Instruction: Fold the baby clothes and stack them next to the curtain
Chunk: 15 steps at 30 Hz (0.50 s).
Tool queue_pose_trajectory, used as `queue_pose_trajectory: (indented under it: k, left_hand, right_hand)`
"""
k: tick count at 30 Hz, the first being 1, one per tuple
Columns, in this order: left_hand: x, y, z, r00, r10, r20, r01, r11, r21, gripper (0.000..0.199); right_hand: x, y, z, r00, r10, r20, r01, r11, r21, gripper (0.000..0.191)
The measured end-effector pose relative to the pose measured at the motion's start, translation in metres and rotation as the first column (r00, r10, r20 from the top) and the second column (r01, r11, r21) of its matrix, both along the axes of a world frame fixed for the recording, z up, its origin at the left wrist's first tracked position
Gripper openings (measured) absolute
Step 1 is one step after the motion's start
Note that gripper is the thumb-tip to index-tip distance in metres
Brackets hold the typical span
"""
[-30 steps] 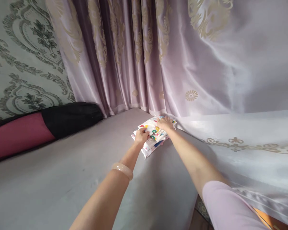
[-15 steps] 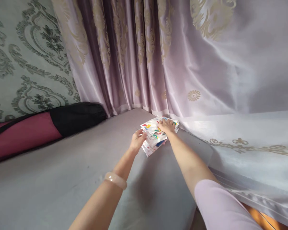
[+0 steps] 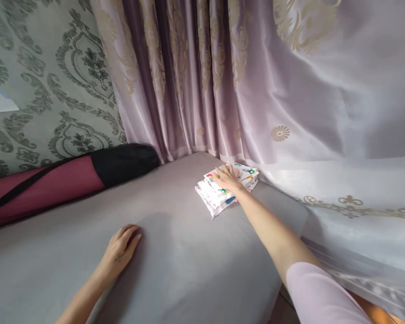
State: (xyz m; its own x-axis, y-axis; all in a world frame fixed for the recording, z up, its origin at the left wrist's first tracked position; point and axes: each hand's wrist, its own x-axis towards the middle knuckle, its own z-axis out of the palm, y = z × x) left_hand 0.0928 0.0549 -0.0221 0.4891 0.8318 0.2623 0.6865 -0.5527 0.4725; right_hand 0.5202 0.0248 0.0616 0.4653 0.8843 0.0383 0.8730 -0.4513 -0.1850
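Note:
A stack of folded white cloths (image 3: 212,196) with colourful prints lies near the far corner of the grey-covered bed (image 3: 189,252). My right hand (image 3: 227,177) rests palm down on top of the stack, its fingers spread, and grips nothing. Well to the left of the cloths, my left hand (image 3: 123,247) is over the bed surface, empty. Its fingers curve loosely and the thumb stands a little apart from them. What lies beneath the right palm is hidden.
A long maroon and black bag (image 3: 67,180) with a black strap lies along the patterned wall (image 3: 30,85) on the left. Lilac curtains (image 3: 256,90) with gold motifs hang behind and to the right, reaching down to the bed's edge.
My left hand has let go of the stack's left edge and moved down and left, away from it. My right hand stays on top, fingers spread wider. The view has turned slightly left.

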Motion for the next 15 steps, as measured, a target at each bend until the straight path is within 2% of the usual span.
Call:
queue_pose_trajectory:
  k: [4,8,12,15]
  left_hand:
    - [-0.012,-0.01,-0.01,0.986,0.068,-0.152,-0.059,0.996,0.065,0.047]
    - [-0.014,-0.014,-0.015,0.976,0.079,-0.203,-0.064,0.995,0.078,0.052]
    - [-0.014,-0.014,-0.014,0.979,0.063,-0.195,-0.041,0.993,0.112,0.051]
    - [-0.013,-0.015,-0.013,0.982,0.057,-0.181,-0.031,0.989,0.143,0.048]
  right_hand:
    - [-0.003,-0.001,-0.013,0.997,-0.029,0.07,0.028,1.0,0.006,0.055]
    - [-0.003,-0.001,-0.017,0.995,-0.038,0.088,0.036,0.999,0.031,0.053]
    - [-0.003,0.001,-0.012,0.997,-0.047,0.068,0.047,0.999,0.001,0.053]
    - [-0.005,0.004,-0.002,0.998,-0.06,0.022,0.061,0.996,-0.069,0.053]
